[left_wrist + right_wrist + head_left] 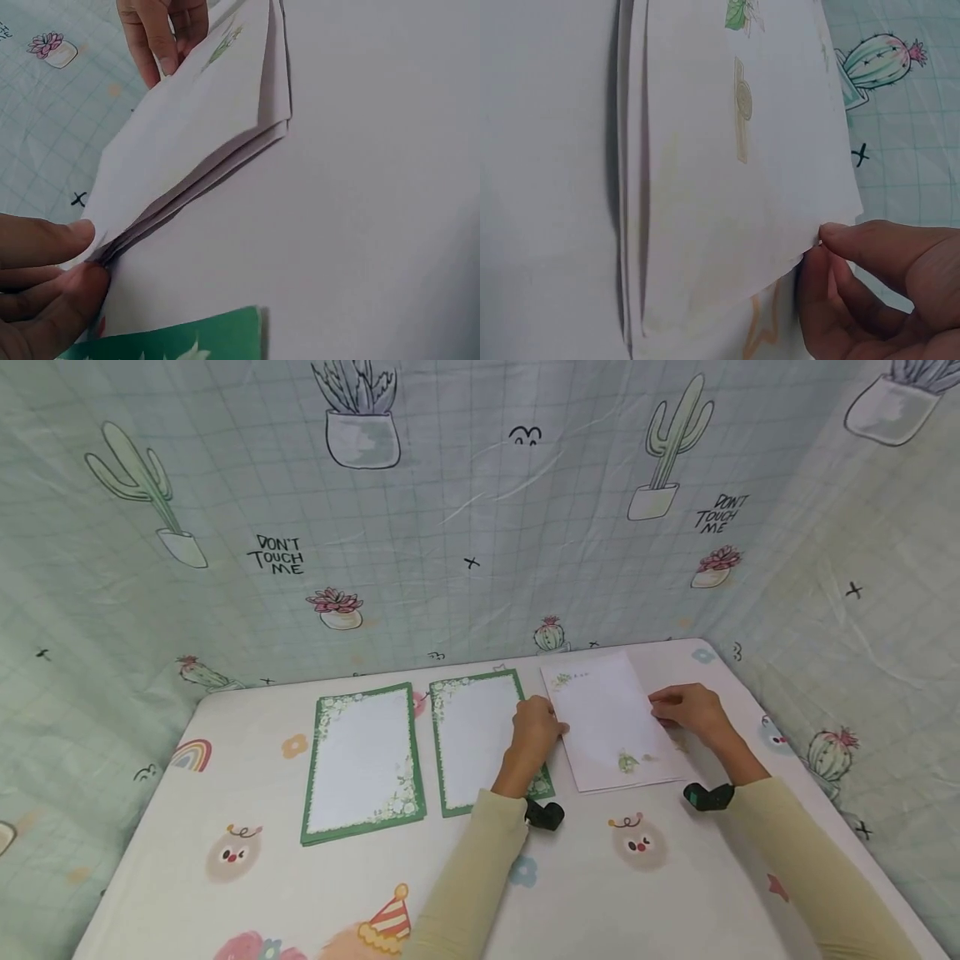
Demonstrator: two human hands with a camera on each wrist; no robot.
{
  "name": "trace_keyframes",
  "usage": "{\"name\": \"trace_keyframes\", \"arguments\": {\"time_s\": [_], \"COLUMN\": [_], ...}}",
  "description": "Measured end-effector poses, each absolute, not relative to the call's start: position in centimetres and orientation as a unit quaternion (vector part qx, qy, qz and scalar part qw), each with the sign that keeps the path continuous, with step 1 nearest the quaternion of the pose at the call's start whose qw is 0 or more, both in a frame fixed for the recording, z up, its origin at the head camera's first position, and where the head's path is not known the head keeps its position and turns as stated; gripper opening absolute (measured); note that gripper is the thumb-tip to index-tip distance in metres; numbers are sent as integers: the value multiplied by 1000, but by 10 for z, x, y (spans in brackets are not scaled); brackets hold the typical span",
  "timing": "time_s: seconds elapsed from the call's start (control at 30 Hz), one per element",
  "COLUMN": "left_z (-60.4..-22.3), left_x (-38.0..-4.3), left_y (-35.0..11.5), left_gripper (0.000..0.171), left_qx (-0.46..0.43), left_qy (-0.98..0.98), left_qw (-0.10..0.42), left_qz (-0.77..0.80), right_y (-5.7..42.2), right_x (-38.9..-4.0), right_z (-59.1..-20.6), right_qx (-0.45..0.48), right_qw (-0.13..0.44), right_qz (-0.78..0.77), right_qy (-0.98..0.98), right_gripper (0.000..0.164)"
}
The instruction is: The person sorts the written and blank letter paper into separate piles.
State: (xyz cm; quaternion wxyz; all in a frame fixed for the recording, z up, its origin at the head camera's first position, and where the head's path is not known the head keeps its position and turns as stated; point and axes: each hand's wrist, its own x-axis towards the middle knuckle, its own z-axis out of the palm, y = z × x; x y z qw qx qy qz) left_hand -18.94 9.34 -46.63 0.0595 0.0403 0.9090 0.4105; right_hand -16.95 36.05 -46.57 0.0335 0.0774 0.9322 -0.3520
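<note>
A small stack of pale paper sheets (607, 718) with a printed leafy pattern lies at the right of the table, between both hands. My left hand (536, 727) pinches its left edge between thumb and fingers. At the opposite edge, my right hand (693, 710) pinches the sheets near the side. In the left wrist view the sheets (180, 142) are raised at the gripped side, with gaps between layers along the near edge. The right wrist view shows thumb and fingers (840, 232) at the paper's edge, beside a tan printed seal.
Left of the hands lie two groups of green-bordered floral sheets; the left one (363, 760) sits apart, while the middle one (476, 735) is partly covered by my left hand and forearm. A patterned cloth (472, 510) hangs behind the table (262, 777) and on both sides.
</note>
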Motion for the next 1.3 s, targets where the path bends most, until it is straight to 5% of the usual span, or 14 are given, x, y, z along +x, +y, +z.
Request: {"name": "trace_keyframes", "arguments": {"time_s": [0.37, 0.6, 0.97, 1.3], "left_z": [-449, -434, -433, -443], "left_x": [-185, -185, -168, -151], "left_y": [79, 25, -59, -96], "left_gripper": [28, 31, 29, 34], "left_qx": [66, 131, 77, 21], "left_qy": [926, 918, 921, 912], "left_qw": [94, 63, 13, 20], "left_qz": [360, 368, 381, 410], "right_y": [355, 338, 278, 228], "right_x": [-166, -160, -155, -158], "right_z": [-455, -442, -440, -448], "right_qx": [57, 38, -6, -51], "right_qw": [29, 21, 54, 73], "right_qz": [-321, -362, -416, -435], "right_qy": [945, 931, 908, 896], "right_gripper": [33, 31, 29, 30]}}
